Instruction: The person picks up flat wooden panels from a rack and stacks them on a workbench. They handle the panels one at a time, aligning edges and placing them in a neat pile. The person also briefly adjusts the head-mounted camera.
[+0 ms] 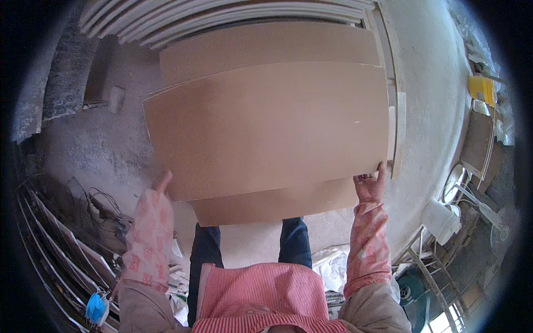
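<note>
A large brown board [266, 125] lies across the middle of the head view, over other brown boards [266, 41] that show beyond its far edge and below its near edge. My left hand [161, 183], slightly blurred, grips the board at its near left corner, thumb showing at the edge. My right hand [370, 183] grips the near right corner, with its fingers curled at the edge. Pink sleeves cover both forearms, and a red striped apron [261, 288] hangs in front of my legs.
White slatted pieces [233, 14] lie along the back. Grey slabs [64, 72] stand at upper left, leaning panels [66, 238] at lower left. On the right are a yellow container [481, 89], white buckets [438, 221] and a ladder [436, 277]. A blue mask [97, 306] hangs at lower left.
</note>
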A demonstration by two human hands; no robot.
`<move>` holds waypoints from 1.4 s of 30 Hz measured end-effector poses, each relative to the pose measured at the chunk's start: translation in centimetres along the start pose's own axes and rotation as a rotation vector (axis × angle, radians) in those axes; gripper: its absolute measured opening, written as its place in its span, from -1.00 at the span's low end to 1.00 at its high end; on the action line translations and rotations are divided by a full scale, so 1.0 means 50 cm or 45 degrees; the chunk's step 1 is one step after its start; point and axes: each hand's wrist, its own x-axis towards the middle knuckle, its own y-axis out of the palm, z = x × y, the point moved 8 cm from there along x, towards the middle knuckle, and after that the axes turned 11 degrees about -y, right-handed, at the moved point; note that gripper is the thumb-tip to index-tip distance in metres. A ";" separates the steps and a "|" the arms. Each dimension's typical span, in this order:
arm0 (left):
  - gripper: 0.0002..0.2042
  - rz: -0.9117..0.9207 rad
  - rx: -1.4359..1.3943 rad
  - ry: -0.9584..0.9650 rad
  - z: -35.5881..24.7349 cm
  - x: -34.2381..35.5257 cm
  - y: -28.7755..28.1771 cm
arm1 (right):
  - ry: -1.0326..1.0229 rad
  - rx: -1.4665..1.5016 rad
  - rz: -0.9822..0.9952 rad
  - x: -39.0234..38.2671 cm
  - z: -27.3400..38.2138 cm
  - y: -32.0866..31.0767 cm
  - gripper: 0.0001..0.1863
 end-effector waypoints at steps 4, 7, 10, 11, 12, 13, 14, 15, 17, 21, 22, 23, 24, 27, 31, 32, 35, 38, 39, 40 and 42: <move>-0.26 -0.005 -0.010 0.078 -0.113 0.063 0.067 | 0.036 0.083 0.067 -0.015 -0.017 0.004 -0.39; -0.26 0.024 -0.012 0.093 -0.169 0.101 0.107 | -0.095 -0.077 0.147 -0.011 -0.015 0.003 -0.39; -0.26 0.059 -0.086 0.049 -0.140 0.067 0.113 | -0.062 0.007 0.066 -0.021 -0.025 -0.045 -0.41; -0.26 0.093 -0.153 0.005 -0.113 0.039 0.108 | -0.054 -0.010 0.138 -0.034 -0.027 -0.061 -0.40; -0.26 0.145 -0.251 -0.068 -0.074 0.002 0.104 | -0.053 -0.008 0.212 -0.050 -0.026 -0.081 -0.39; -0.26 0.205 -0.369 -0.146 -0.032 -0.042 0.101 | -0.042 0.013 0.181 -0.072 -0.028 -0.120 -0.37; -0.26 0.199 -0.558 -0.305 0.023 -0.089 0.089 | -0.054 0.030 0.287 -0.098 -0.026 -0.144 -0.35; -0.26 0.243 -0.544 -0.307 0.063 -0.137 0.083 | -0.021 0.081 0.179 -0.126 -0.032 -0.197 -0.32; -0.25 0.137 -0.573 -0.367 0.163 -0.212 0.051 | -0.002 0.078 0.160 -0.181 -0.038 -0.282 -0.32; -0.24 -0.222 -0.305 -0.297 0.308 -0.220 -0.032 | -0.041 0.084 0.172 -0.242 -0.039 -0.400 -0.34; -0.24 -0.177 -0.273 -0.277 0.324 -0.204 -0.033 | -0.044 0.072 0.135 -0.240 -0.038 -0.420 -0.35; -0.24 -0.155 -0.243 -0.314 0.342 -0.190 -0.033 | -0.050 0.065 -0.014 -0.231 -0.038 -0.448 -0.35; -0.25 -0.204 -0.219 -0.435 0.364 -0.184 -0.035 | -0.028 0.074 0.075 -0.219 -0.039 -0.441 -0.36; -0.26 -0.204 0.000 -0.399 0.333 -0.166 -0.008 | 0.007 0.083 0.054 -0.164 -0.038 -0.440 -0.38; -0.17 -0.230 0.125 -0.119 0.252 -0.159 0.029 | 0.064 -0.540 -0.166 -0.124 -0.018 -0.490 -0.41; -0.16 -0.301 0.396 -0.029 0.240 -0.151 0.028 | 0.089 -0.878 -0.306 -0.128 -0.002 -0.519 -0.39; -0.20 -0.567 0.864 0.427 0.235 -0.117 0.009 | 0.050 -1.169 -0.493 -0.155 0.035 -0.559 -0.29; -0.29 -0.570 0.606 0.450 0.332 -0.073 -0.048 | -0.151 -1.226 -0.502 -0.184 0.056 -0.538 -0.34; -0.33 -0.444 0.537 0.353 0.359 -0.041 -0.055 | -0.254 -1.294 -0.428 -0.189 0.058 -0.509 -0.38; -0.37 -0.321 0.462 0.263 0.377 -0.016 -0.060 | -0.328 -1.389 -0.415 -0.199 0.059 -0.482 -0.42; -0.44 -0.092 0.295 0.106 0.374 0.014 -0.054 | -0.564 -1.426 -0.142 -0.210 0.040 -0.385 -0.55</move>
